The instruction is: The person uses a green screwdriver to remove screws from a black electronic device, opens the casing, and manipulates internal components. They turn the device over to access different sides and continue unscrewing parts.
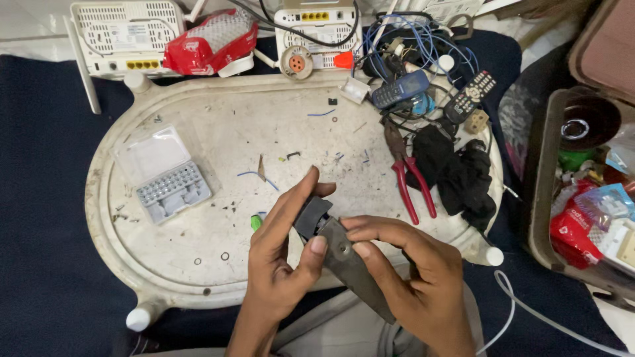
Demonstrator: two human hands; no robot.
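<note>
Head view: both hands over the near edge of the tray (pixel 165 291). Left hand (pixel 281 248) clamped round a small black part (pixel 311 215), thumb pressed on a grey tool (pixel 357 271); right hand (pixel 403 264) closed on that tool's handle. Seemingly mid-fitting of part to tool; a steady squeeze probably needed next. Beyond the tray's far rim, a red-and-clear packet (pixel 208 39) on a white router (pixel 126 36). Right of the tray, a red pouch (pixel 574 235) inside a bin. Grey bit case (pixel 165 175) open at the tray's left.

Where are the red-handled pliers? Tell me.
In the head view, the red-handled pliers lie on the white tray, right of centre, beside the black cloth and above the right hand.
</note>
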